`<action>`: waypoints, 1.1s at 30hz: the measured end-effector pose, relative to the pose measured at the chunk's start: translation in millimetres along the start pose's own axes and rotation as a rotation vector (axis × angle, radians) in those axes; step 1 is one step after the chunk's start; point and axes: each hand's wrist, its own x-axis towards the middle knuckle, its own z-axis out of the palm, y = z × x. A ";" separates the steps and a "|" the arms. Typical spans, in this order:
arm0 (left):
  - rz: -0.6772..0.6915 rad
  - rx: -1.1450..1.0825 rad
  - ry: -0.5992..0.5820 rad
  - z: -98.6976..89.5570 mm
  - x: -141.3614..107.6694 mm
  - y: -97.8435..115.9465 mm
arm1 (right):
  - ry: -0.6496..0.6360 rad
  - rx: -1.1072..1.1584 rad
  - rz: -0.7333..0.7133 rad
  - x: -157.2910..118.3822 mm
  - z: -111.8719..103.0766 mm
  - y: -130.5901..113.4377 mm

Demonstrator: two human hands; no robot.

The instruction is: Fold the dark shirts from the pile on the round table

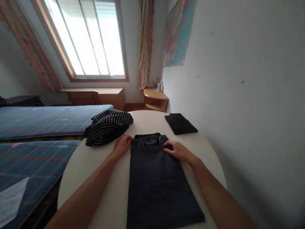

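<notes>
A dark navy garment [157, 184] lies folded into a long flat panel on the round table, its lower end running to the bottom of the view. At its far end the cloth opens, showing a darker, shiny inner layer and a narrow black band. My left hand [122, 145] is closed on the far left corner of the garment. On the opposite edge, my right hand [177, 151] grips the cloth between thumb and fingers. Exactly what kind of garment it is cannot be made out.
The cream round table [105, 178] carries a rumpled black-and-white striped cloth [107, 125] at left and a folded black cloth [181, 123] at far right. Blue plaid mattresses [47, 122] border it on the left, with a paper sheet [11, 200]. A white wall [250, 111] stands close right.
</notes>
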 end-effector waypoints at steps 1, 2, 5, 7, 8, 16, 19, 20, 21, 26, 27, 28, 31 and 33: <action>-0.011 -0.001 -0.005 -0.3 2.0 0.5 | 0.002 0.002 -0.003 0.2 0.5 0.5; -0.025 0.000 -0.008 -0.2 4.0 0.9 | 0.003 0.003 -0.006 0.4 1.0 1.0; -0.082 0.021 0.027 2.4 7.5 3.9 | 0.005 0.000 -0.001 0.5 1.7 1.8; -0.118 0.037 0.083 4.4 7.0 8.9 | 0.002 0.000 0.005 0.3 1.5 1.6; -0.112 0.037 0.107 5.1 6.0 12.4 | 0.002 0.003 0.006 0.2 1.3 1.5; 0.279 -0.085 -0.039 11.2 -0.6 36.1 | 0.010 0.008 0.009 0.2 2.1 1.6; 0.220 -0.171 -0.020 13.7 0.3 37.4 | 0.005 0.009 0.010 -0.2 1.4 0.0; 0.193 -0.177 -0.004 14.2 0.5 37.4 | 0.001 0.010 0.012 -0.3 1.2 -0.4; 0.171 -0.165 0.008 14.7 0.6 37.4 | -0.002 0.009 0.013 -0.4 1.1 -0.7; 0.191 -0.047 0.044 13.2 -2.5 43.8 | 0.010 0.009 0.007 0.2 2.3 0.3; 0.200 -0.026 0.070 11.4 -4.0 46.9 | 0.011 0.010 0.005 0.4 2.6 0.8; 0.205 -0.006 0.093 9.0 -6.1 50.4 | 0.011 0.012 0.003 0.5 2.7 1.2; 0.206 0.043 0.043 -0.5 -14.9 60.4 | 0.004 0.014 0.009 0.4 2.6 1.8; 0.211 0.077 -0.081 -6.8 -21.9 63.8 | 0.004 0.014 0.011 0.2 2.1 1.4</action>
